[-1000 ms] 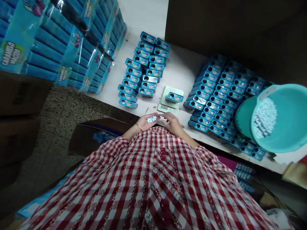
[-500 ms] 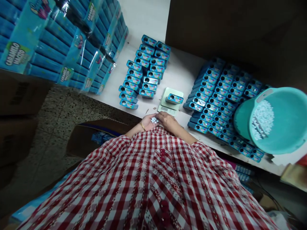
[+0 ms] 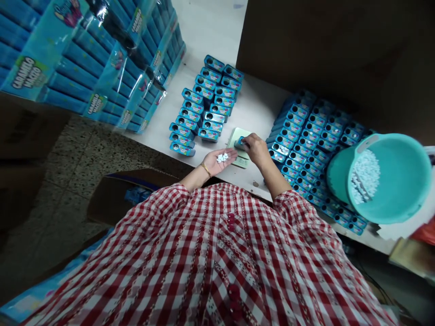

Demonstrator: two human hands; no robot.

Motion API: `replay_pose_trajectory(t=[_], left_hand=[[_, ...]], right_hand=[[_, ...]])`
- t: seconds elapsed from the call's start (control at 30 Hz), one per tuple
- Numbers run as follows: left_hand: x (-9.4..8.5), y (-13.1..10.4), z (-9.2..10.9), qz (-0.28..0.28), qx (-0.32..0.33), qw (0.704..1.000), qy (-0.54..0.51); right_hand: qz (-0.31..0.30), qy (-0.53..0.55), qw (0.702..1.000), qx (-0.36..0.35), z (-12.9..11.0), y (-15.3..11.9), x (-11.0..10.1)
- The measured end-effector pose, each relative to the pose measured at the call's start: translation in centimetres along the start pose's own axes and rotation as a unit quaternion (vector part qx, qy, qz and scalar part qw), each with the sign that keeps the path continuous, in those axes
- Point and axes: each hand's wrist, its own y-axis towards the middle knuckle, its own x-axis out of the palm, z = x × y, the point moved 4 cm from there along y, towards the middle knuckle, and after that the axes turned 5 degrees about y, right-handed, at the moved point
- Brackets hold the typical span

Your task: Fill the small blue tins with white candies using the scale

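Here, in the head view, the left hand (image 3: 215,164) cups small white pieces (image 3: 222,157) palm up, its fingers outstretched, while the right hand's (image 3: 257,148) fingers cover part of a blue box (image 3: 239,143) on the scale (image 3: 242,161), whether clamped I cannot tell.

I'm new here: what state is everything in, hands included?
Left hand: open, palm up
White pieces: loose in that palm
Scale: loaded, reading illegible
Weighed box: on the scale, partly hidden
Right hand: at that box, grip unclear
Left-side boxes: standing in rows
Right-side boxes: standing, closely packed
Bucket: open, partly filled
Wrapped packs: stacked
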Motion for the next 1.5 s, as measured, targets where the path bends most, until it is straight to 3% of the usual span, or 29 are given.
replay_pose_trajectory(t=[0.27,0.43,0.57,0.7,0.9,1.0,1.3,1.5], left_hand=[[-2.7,-1.2,-0.3,0.02,0.019,0.999,-0.018],[-4.0,-1.9,-0.3,0.04,0.024,0.999,-0.023],[-4.6,-2.0,-0.4,0.041,0.024,0.999,-0.023],[-5.6,-2.4,-0.1,0.048,0.038,0.998,-0.032],[-7.8,-3.5,0.1,0.081,0.042,0.995,-0.038],[-8.2,-3.6,-0.1,0.086,0.041,0.995,-0.037],[-8.0,-3.8,0.1,0.089,0.046,0.994,-0.034],[-9.0,-4.1,0.1,0.101,0.049,0.993,-0.044]], right_hand=[[0.066,0.082,0.994,-0.006,0.4,-0.7,-0.5],[0.109,0.205,0.972,0.031,1.3,-1.6,-0.4],[0.142,0.221,0.963,0.056,1.5,-1.9,-0.9],[0.229,0.241,0.937,0.102,2.4,-3.8,-2.1],[0.276,0.259,0.911,0.162,4.4,-7.2,-2.1],[0.267,0.233,0.922,0.155,4.7,-7.4,-1.6],[0.161,0.166,0.968,0.098,5.0,-5.1,1.2],[0.138,0.101,0.984,0.049,4.7,-4.3,1.2]])
